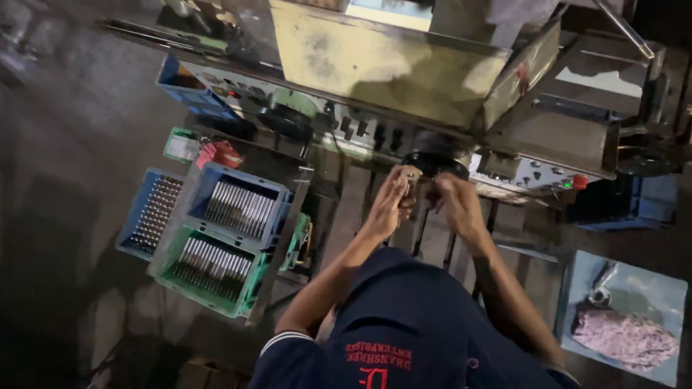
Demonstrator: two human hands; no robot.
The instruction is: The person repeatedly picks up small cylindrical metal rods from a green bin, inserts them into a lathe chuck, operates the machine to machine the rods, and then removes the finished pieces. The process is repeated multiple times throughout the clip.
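Here, left hand (387, 205) pinches small metal part (411, 176) at machine front, under black knob (435, 163); right hand (453, 202) curled beside it, contents unclear. Best: keep part steady, fingers off knob, crates (238, 209) within reach

Blue crate (216, 181), green crate (249, 288)

Dim workshop, dark stained floor (65, 130)

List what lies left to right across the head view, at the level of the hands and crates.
Blue plastic crate of metal rods → green plastic crate of metal rods → left hand → right hand → crumpled pinkish rag on a blue sheet.
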